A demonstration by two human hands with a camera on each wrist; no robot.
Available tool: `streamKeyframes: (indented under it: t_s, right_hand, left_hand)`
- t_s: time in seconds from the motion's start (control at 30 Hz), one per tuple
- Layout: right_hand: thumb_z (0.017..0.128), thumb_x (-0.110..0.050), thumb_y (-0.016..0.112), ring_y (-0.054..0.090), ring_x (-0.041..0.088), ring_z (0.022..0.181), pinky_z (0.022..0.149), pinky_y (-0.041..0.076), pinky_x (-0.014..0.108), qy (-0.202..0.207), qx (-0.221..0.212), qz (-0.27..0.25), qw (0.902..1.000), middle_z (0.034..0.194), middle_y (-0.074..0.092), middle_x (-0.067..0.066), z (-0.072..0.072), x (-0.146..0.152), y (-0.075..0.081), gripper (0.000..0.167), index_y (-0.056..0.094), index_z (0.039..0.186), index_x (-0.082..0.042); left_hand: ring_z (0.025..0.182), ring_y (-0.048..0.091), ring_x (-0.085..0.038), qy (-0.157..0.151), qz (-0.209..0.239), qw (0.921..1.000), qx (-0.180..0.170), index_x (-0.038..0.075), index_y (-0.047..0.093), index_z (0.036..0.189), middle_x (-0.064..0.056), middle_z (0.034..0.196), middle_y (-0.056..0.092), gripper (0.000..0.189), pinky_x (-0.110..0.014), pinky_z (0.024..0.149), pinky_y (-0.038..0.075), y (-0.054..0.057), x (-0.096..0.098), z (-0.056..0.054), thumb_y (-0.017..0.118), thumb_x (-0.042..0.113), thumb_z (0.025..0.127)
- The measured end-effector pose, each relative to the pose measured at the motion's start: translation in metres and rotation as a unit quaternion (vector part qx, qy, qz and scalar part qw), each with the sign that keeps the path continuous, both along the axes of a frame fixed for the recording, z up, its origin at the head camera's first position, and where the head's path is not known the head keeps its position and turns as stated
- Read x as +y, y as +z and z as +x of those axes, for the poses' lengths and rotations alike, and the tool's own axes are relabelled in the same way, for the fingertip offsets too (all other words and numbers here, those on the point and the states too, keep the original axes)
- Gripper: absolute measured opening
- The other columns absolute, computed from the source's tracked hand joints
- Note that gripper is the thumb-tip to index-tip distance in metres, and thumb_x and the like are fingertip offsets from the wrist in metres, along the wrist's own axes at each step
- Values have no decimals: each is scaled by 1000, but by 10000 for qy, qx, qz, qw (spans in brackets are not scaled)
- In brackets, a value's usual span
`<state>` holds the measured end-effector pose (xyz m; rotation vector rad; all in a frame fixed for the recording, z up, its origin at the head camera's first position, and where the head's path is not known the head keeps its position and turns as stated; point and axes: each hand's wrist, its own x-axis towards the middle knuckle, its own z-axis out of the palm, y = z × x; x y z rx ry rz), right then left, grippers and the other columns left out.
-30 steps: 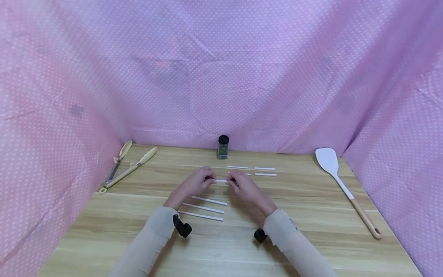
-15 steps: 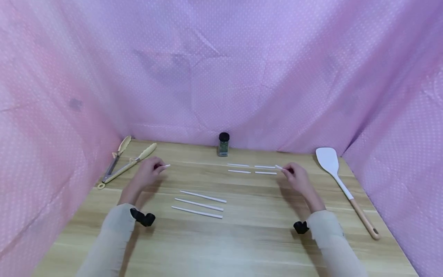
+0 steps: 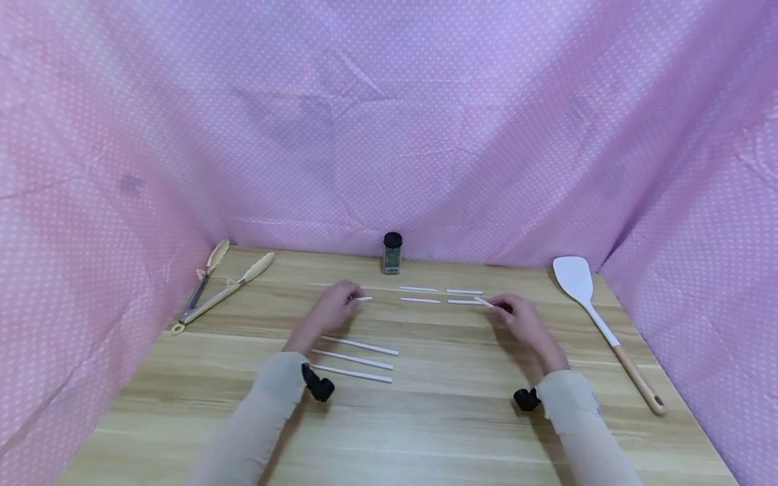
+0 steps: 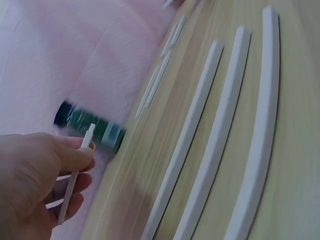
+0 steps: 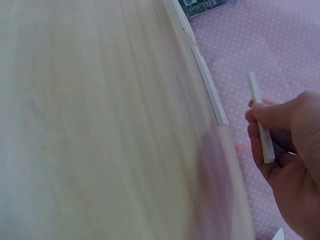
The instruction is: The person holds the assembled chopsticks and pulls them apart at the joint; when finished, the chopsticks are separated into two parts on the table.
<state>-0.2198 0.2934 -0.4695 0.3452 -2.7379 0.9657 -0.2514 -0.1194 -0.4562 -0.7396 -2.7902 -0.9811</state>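
Note:
My left hand point(image 3: 333, 307) pinches a short white stick point(image 4: 77, 172) between thumb and fingers above the wooden table. Farther right, my right hand point(image 3: 521, 317) holds another short white stick point(image 5: 261, 117), its tip reaching over the right end of the laid-out pieces in the head view. Those short white sticks lie in two rows, with pieces on the left point(image 3: 419, 300) and on the right point(image 3: 464, 292). Three long white sticks point(image 3: 358, 361) rest side by side nearer the front, their left ends partly hidden by my left wrist.
A black-capped jar point(image 3: 392, 254) stands at the back. Spread tongs point(image 3: 221, 290) lie at the far left, a white spatula point(image 3: 592, 314) with a wooden handle at the far right. Pink dotted cloth point(image 3: 389, 135) encloses the table point(image 3: 401, 432) at the back and sides.
From together over one stick, my hands moved apart, each with a short piece. My left hand went far left, then came back toward the middle; the right moved right and has since dipped slightly.

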Motion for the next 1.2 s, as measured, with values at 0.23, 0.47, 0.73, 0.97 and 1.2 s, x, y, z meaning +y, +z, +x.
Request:
streamKeyframes:
  t_s: [0.23, 0.47, 0.73, 0.97, 1.2]
  right_hand:
    - [86, -11, 70, 59, 14, 82, 73, 48, 26, -10, -167, -158, 9997, 92, 71, 9, -4, -6, -6, 10, 71, 95, -6]
    - [84, -11, 72, 56, 12, 75, 68, 47, 24, 240, -190, -186, 9994, 84, 69, 7, -7, -16, -12, 8, 70, 89, -6]
    - [83, -9, 72, 61, 15, 81, 74, 49, 32, 543, 13, 214, 9983, 87, 71, 7, -11, -22, -17, 5, 72, 87, -6]
    - [85, -2, 68, 62, 21, 86, 76, 50, 35, 690, -32, 287, 9972, 92, 70, 10, -10, -21, -14, 9, 73, 91, -6]
    - [86, -15, 71, 62, 19, 85, 77, 49, 36, 614, -80, 264, 9977, 89, 70, 5, -11, -22, -12, 10, 71, 88, -5]
  left_hand:
    - [83, 53, -16, -239, -60, 9992, -306, 8, 71, 97, -5, 90, 57, 10, -32, 78, 47, -3, 57, 0, 65, 7, 88]
    - [84, 55, -17, -459, -179, 9984, -272, 4, 67, 91, -6, 89, 61, 7, -29, 78, 47, -14, 97, 3, 64, 0, 86]
    - [93, 56, -19, -392, -317, 9983, -291, 7, 69, 93, -5, 95, 61, 15, -31, 85, 47, -23, 122, 5, 59, -2, 88]
    - [94, 58, -20, -381, -179, 9990, -164, 7, 71, 93, -5, 95, 64, 13, -33, 88, 48, -26, 125, 2, 61, 0, 88]
    - [86, 58, -15, -373, 44, 9989, -275, 7, 71, 90, -4, 90, 63, 9, -26, 79, 49, -29, 127, -1, 66, 1, 86]
